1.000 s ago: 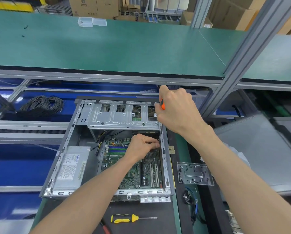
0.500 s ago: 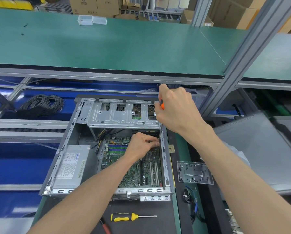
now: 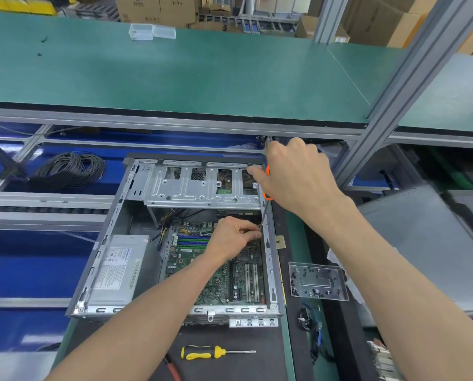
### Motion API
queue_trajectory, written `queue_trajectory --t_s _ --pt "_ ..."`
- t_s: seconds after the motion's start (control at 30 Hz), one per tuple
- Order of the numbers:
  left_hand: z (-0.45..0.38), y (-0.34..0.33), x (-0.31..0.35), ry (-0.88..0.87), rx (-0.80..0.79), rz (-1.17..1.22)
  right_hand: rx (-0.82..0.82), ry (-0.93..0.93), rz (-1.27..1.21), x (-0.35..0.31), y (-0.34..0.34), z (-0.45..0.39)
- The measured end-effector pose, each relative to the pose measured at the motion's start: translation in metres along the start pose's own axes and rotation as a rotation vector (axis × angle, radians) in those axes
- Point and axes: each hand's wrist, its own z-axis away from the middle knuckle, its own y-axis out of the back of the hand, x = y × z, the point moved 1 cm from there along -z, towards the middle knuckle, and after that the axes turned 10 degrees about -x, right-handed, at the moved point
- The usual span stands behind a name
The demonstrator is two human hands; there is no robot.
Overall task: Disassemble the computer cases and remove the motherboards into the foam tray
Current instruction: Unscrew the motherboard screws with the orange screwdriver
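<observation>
Hardly anything has moved since a second ago — both hands keep their posts over the open computer case (image 3: pixel 136 237), with the right hand (image 3: pixel 296 174) barely shifted along the case's far right corner. That right hand is wrapped round an orange-handled screwdriver (image 3: pixel 267 185), the orange showing just under the fingers, and its thin shaft (image 3: pixel 263 218) runs down along the inside of the right wall towards the board. Left hand (image 3: pixel 234 237) sits low inside the case, fingers curled and pinched together at the tip of that shaft, right on the far right part of the motherboard (image 3: pixel 224 276) — what they pinch is too small to make out. So the motherboard is in the case, lying flat on its floor, green, with long slots near its front right. To its left in the same case sits the grey power supply (image 3: pixel 117 270), and the metal drive cage (image 3: pixel 202 188) spans the far end above the board. On the dark surface (image 3: pixel 263 364) in front of the case lies a yellow-and-black screwdriver (image 3: pixel 216 352), tip pointing right. Just right of the case rests a clear plastic tray (image 3: pixel 317 281) speckled with small dark screws, and a coil of black cable (image 3: pixel 70 169) lies on the blue conveyor off to the far left
</observation>
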Motion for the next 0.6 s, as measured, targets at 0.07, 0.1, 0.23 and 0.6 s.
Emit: queue_trajectory --t_s 0.07,0.1,0.23,0.6 --pt "0.002 0.0 0.0 -0.017 -0.012 -0.012 -0.041 0.064 -0.051 0.001 0.0 0.0" --pt "0.003 0.0 0.0 -0.026 -0.026 -0.015 -0.076 0.126 -0.088 0.001 0.001 -0.001" --pt "0.007 0.003 0.006 -0.045 -0.049 -0.053 -0.213 0.316 -0.199 0.004 0.011 -0.003" --pt "0.029 0.023 0.053 -0.401 0.241 0.246 -0.334 0.253 -0.197 0.009 0.018 -0.002"
